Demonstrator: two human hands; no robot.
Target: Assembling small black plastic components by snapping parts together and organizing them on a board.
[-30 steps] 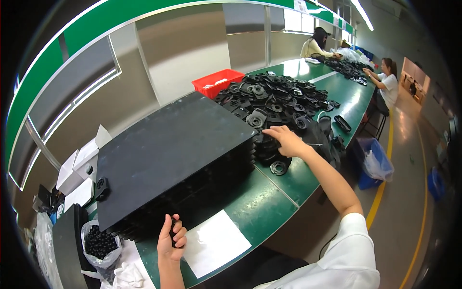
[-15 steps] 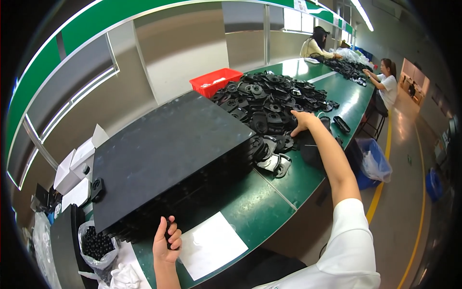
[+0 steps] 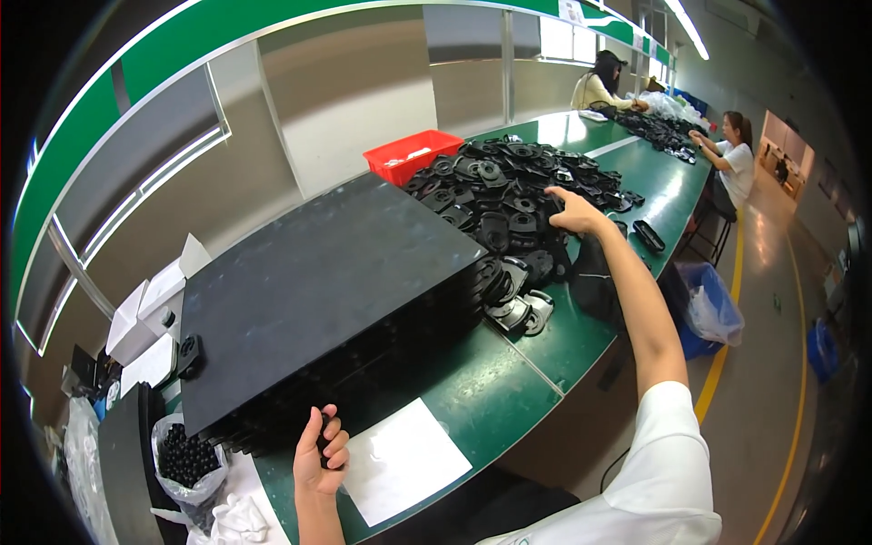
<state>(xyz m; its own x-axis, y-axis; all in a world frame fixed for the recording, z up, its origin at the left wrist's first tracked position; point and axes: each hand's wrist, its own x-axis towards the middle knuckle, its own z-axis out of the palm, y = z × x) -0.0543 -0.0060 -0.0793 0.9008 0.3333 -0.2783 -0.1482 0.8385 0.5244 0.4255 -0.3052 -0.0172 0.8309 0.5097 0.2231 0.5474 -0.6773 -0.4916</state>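
Gripping black part (image 3: 324, 432) — left hand (image 3: 315, 461), right hand (image 3: 579, 216) spread, green bench (image 3: 472, 381), yellow-lined floor (image 3: 767, 318)

parts pile (image 3: 509, 186): right of stack (image 3: 327, 272) | bin (image 3: 397, 173): behind stack | sheet (image 3: 409, 463): before stack

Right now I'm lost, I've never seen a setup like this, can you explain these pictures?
There's no machine here: a person is working bare-handed. Every picture comes from one wide fisheye camera worn on that person's head, looking down, so straight edges bend. On the green table are a large flat-topped black stack and a heap of black parts, with a red bin behind and a white sheet at the near edge. The left hand is closed around a small dark piece. The right hand is at the heap's edge; I can't tell whether it grips a part.
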